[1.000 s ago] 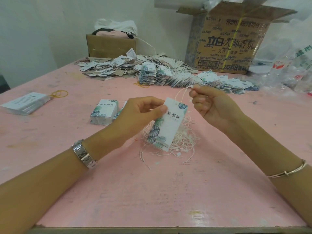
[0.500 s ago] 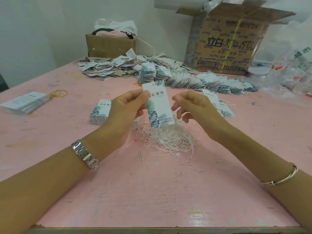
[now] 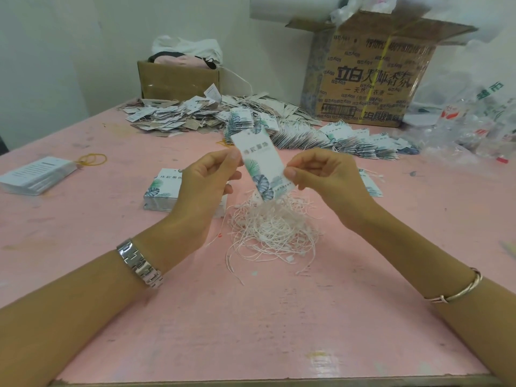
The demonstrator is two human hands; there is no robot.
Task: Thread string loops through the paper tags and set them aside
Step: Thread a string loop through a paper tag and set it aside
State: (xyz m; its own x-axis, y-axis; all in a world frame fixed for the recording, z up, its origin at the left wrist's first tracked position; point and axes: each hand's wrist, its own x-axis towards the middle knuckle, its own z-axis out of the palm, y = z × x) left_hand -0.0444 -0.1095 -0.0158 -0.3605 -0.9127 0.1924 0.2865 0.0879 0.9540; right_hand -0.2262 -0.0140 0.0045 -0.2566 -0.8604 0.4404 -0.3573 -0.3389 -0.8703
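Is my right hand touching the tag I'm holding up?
Touching. The head view shows the right hand pinching the tag at its right edge.

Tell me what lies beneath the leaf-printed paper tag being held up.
Below the white leaf-printed paper tag, a loose heap of white string loops lies on the pink tabletop. The tag's lower end covers the heap's far edge, so that part is unseen.

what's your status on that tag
Left hand pinches tag near its top, right hand pinches its lower side. Tag held over string pile, no string visible through it. Nothing in the way.
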